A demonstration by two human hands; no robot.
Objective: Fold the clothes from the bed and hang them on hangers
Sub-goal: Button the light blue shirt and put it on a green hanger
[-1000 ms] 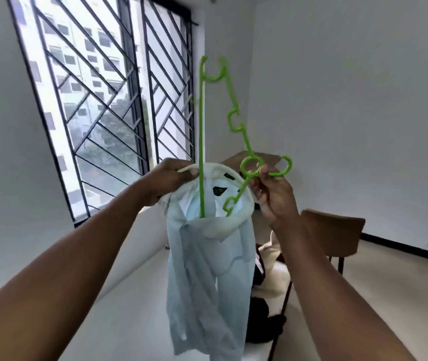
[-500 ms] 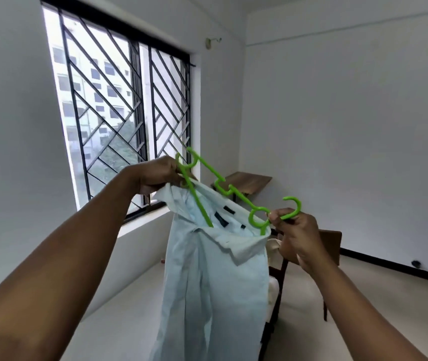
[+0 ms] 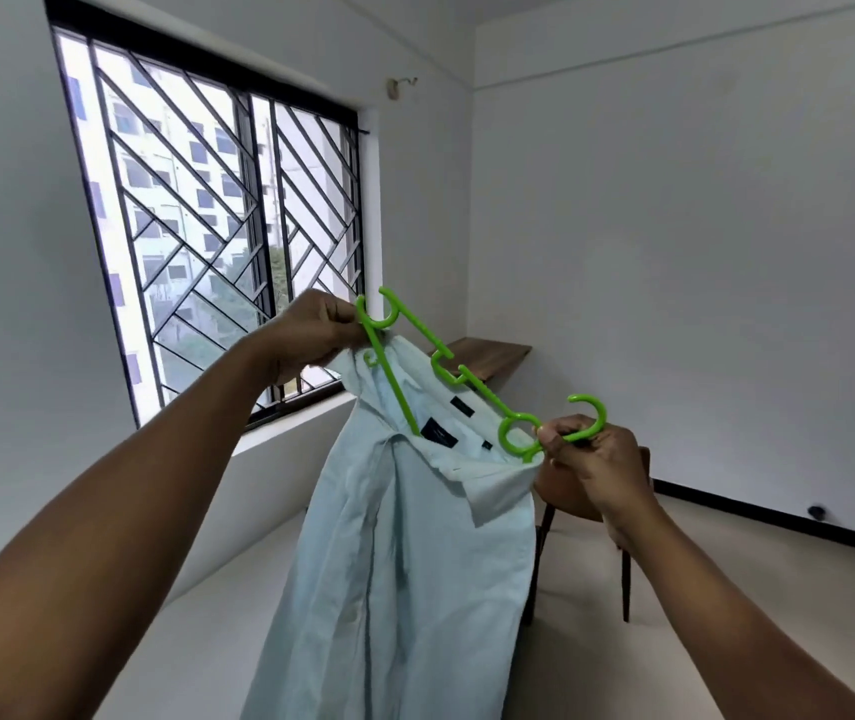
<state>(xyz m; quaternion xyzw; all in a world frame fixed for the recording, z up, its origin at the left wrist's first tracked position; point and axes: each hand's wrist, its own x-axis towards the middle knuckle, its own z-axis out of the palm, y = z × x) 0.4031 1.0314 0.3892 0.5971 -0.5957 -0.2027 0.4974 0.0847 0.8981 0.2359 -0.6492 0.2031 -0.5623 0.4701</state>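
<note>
A pale blue collared shirt (image 3: pixel 415 553) hangs in the air in front of me, its collar up and its body trailing down out of view. A bright green plastic hanger (image 3: pixel 467 379) lies slanted across the collar opening, one bar reaching down inside the shirt. My left hand (image 3: pixel 305 335) grips the hanger's upper left end together with the shirt's shoulder. My right hand (image 3: pixel 591 459) pinches the hanger at its hook, low on the right, beside the collar.
A barred window (image 3: pixel 217 241) fills the left wall. A wooden shelf (image 3: pixel 493 356) sits in the far corner. A brown chair (image 3: pixel 586 506) stands behind the shirt and my right hand. White walls and a pale floor surround it.
The hanger has swung from upright down to a slanted, nearly level lie across the collar. Both hands kept their hold and spread apart, and my view tilted upward.
</note>
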